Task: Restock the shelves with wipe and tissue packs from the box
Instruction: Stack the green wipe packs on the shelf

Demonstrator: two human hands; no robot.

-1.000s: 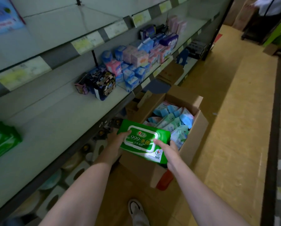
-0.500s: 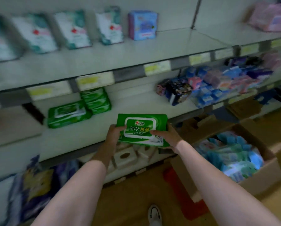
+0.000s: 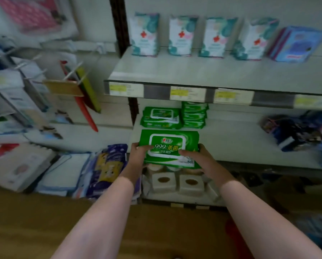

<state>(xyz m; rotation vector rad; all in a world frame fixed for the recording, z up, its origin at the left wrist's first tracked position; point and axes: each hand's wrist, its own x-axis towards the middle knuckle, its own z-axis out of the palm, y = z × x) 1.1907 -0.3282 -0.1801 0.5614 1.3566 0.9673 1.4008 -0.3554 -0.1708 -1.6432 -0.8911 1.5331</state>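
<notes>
Head view: both hands' fingers clamp the green wipe pack (image 3: 170,148), seemingly above the middle shelf (image 3: 231,144).

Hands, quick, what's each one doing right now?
Left hand: grips the green wipe pack at its left end.
Right hand: grips the same pack's right end.

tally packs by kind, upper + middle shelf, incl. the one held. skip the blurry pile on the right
White-teal packs with red cross, upper shelf: 4
Blue pack, upper shelf: 1
Green wipe packs on middle shelf: 1 flat, plus a stack of about 4
Green wipe pack in left hand and right hand: 1
Total: about 11
</notes>
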